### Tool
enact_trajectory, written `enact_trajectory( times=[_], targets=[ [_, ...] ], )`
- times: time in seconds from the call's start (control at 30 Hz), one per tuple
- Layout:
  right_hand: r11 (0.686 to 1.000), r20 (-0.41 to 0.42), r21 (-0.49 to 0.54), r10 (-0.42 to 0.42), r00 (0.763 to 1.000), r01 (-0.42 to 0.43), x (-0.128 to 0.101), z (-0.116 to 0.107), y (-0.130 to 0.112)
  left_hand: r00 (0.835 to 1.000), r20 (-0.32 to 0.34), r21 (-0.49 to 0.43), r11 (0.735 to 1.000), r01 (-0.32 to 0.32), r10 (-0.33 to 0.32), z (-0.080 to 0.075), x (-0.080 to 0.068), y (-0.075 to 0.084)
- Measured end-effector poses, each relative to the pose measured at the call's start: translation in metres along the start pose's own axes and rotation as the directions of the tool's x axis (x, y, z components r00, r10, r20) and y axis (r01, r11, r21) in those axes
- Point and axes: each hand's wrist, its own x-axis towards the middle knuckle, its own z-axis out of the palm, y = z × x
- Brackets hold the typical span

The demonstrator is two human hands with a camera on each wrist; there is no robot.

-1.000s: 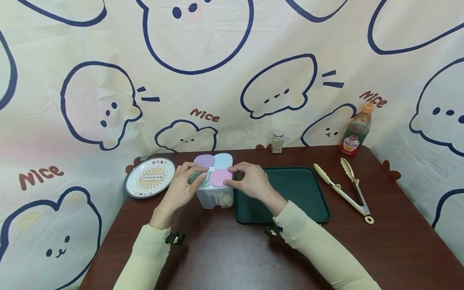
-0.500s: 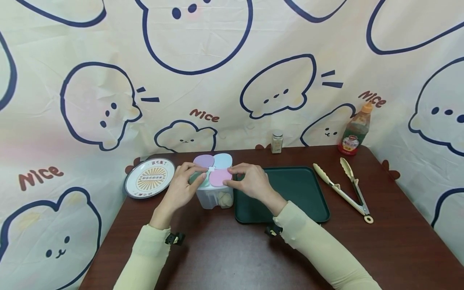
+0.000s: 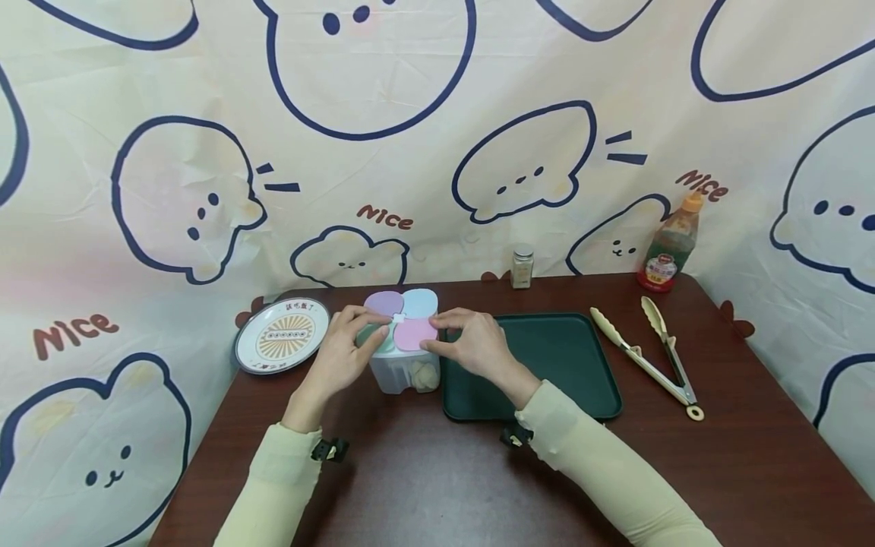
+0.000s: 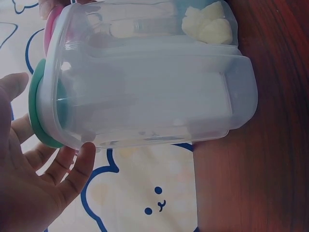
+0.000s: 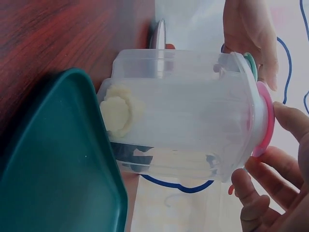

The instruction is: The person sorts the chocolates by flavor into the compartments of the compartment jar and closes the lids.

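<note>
Between both hands: clear four-lidded container (image 3: 403,351).

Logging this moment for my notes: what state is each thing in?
clear container: upright, dumplings inside
pink lid: closed, right hand pinching it
green lid: closed, left hand gripping it
green tray: flat, bare
tongs: lying open
sauce bottle: upright, capped

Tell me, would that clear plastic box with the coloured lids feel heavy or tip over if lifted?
Probably light: the clear box looks mostly empty, only pale lumps in one compartment. Likely stiff, since its walls hold shape. It could tilt toward the filled side.
</note>
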Motion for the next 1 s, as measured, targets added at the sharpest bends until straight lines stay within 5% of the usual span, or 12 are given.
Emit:
enact_trajectory(
  times=[0.33, 0.67, 1.0],
  targets=[
    [1.0, -0.022, 0.009, -0.013, 1.0, 0.013, -0.003, 0.003, 0.001, 1.0, 0.004, 0.002, 1.0, 0.0, 0.0, 0.0, 0.0, -0.001],
    [0.983, 0.018, 0.138, -0.125, 0.992, 0.122, -0.005, -0.006, 0.019, 1.0, -0.002, 0.016, 1.0, -0.019, 0.02, -0.004, 0.0, 0.001],
    [0.996, 0.024, 0.037, -0.077, 0.997, 0.076, -0.011, -0.037, 0.051, 0.999, -0.051, 0.043, 0.999, 0.013, -0.011, -0.019, 0.0, -0.004]
  ],
)
